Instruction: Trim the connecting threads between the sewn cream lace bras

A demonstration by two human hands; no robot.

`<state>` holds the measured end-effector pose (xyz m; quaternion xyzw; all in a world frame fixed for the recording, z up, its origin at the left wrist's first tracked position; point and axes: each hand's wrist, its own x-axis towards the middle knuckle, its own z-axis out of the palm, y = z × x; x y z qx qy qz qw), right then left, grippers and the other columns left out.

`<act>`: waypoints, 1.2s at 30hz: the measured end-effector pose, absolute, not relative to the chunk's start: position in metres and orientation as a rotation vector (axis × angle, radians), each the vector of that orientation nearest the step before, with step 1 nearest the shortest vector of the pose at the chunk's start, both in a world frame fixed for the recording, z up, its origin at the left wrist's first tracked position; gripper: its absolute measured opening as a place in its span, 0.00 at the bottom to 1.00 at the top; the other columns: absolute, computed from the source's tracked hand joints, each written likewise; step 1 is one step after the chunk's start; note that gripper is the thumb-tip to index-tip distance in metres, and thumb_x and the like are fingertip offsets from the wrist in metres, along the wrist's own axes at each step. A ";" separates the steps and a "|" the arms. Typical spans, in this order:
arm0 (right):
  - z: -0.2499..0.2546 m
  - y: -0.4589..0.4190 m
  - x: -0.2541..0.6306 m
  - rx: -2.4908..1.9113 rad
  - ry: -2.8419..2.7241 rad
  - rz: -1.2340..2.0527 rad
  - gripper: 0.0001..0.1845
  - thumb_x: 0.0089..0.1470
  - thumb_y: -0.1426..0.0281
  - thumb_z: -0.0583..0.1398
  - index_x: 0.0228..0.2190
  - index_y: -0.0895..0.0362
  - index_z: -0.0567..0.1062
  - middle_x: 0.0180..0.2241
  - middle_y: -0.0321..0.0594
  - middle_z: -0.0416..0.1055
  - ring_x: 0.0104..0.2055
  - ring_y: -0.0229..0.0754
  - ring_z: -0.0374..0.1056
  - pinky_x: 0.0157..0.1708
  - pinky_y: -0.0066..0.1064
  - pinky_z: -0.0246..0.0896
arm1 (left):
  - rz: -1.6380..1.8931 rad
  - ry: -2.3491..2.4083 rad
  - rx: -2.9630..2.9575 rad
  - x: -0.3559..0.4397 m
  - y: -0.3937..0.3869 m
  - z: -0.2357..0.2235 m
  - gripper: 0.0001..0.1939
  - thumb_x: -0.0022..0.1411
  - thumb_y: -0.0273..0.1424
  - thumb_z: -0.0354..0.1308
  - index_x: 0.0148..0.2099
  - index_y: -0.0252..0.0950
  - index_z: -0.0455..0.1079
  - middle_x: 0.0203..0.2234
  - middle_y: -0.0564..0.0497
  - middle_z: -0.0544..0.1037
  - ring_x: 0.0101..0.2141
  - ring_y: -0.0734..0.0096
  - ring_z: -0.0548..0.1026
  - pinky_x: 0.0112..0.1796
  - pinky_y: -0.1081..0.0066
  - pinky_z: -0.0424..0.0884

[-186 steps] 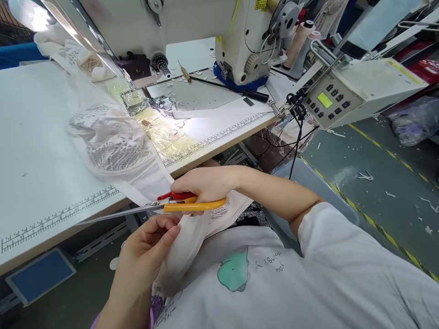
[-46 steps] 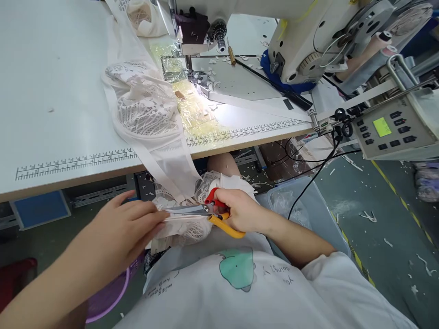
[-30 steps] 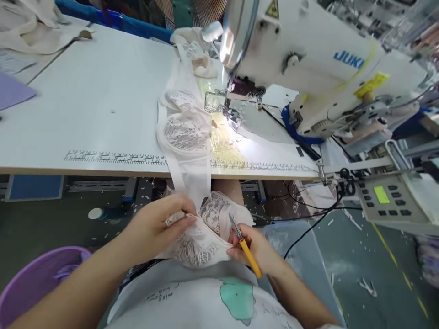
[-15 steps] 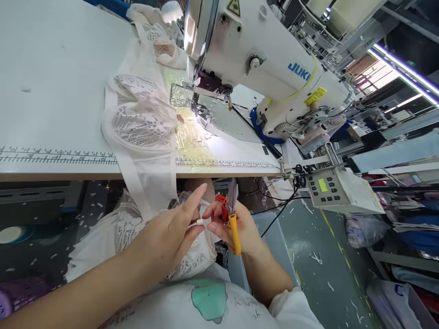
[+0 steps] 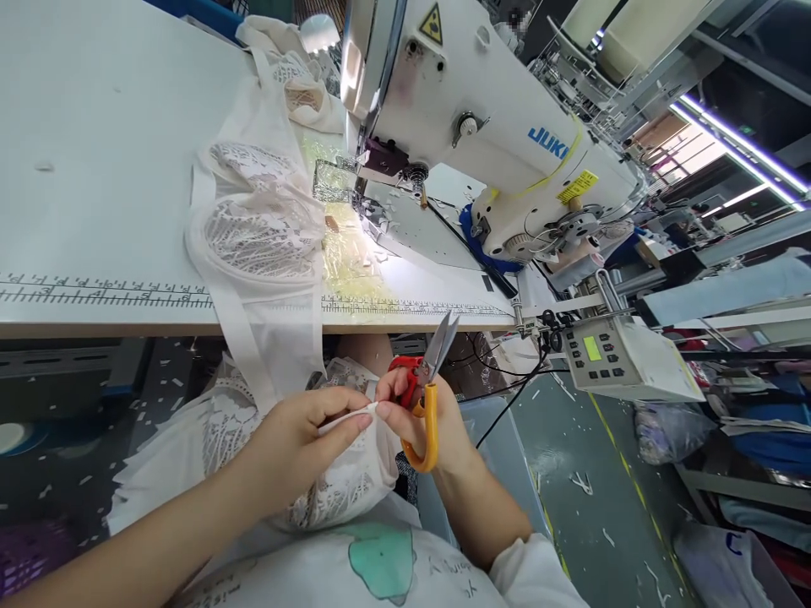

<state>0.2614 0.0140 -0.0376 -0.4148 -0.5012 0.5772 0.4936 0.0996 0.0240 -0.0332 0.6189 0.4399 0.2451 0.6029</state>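
My left hand (image 5: 310,439) pinches a white strap (image 5: 347,415) between thumb and fingers. The thumb and forefinger of my right hand (image 5: 443,426) meet the strap's end, close to the left fingertips. Hooked in the right hand is a pair of scissors (image 5: 426,376) with one red and one orange handle, blades pointing up and slightly parted. White lace bras (image 5: 259,236) hang over the table edge, and more lace fabric (image 5: 339,490) lies in my lap under both hands.
A white JUKI sewing machine (image 5: 487,110) stands on the table (image 5: 95,194), its lamp lighting the needle area. A ruler strip (image 5: 101,291) runs along the front edge. The control box (image 5: 627,355) hangs at right, above a translucent bin (image 5: 507,439).
My left forefinger has come down from its raised position onto the strap. The scissors have turned in my right hand, so the blades now show broadside. The view has shifted slightly.
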 end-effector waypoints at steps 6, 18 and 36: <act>-0.038 0.016 0.284 -1.039 -1.705 1.386 0.24 0.47 0.48 0.59 0.29 0.55 0.60 0.27 0.36 0.60 0.28 0.36 0.57 0.27 0.29 0.56 | 0.504 1.048 1.287 0.094 0.029 -0.031 0.16 0.52 0.44 0.52 0.27 0.36 0.70 0.18 0.55 0.65 0.19 0.75 0.59 0.20 0.74 0.56; -0.053 -0.006 0.299 -1.329 -2.347 1.249 0.35 0.44 0.34 0.39 0.23 0.54 0.52 0.21 0.33 0.56 0.22 0.34 0.49 0.22 0.28 0.45 | 0.361 1.193 1.266 0.089 0.039 -0.014 0.14 0.51 0.41 0.50 0.22 0.37 0.60 0.12 0.62 0.51 0.15 0.80 0.49 0.16 0.78 0.45; -0.061 -0.012 0.294 -1.605 -2.243 1.215 0.25 0.45 0.52 0.60 0.21 0.55 0.55 0.18 0.29 0.54 0.20 0.31 0.48 0.21 0.25 0.43 | 0.366 1.183 1.179 0.085 0.045 -0.014 0.11 0.47 0.38 0.53 0.21 0.35 0.63 0.13 0.61 0.52 0.17 0.80 0.48 0.19 0.78 0.45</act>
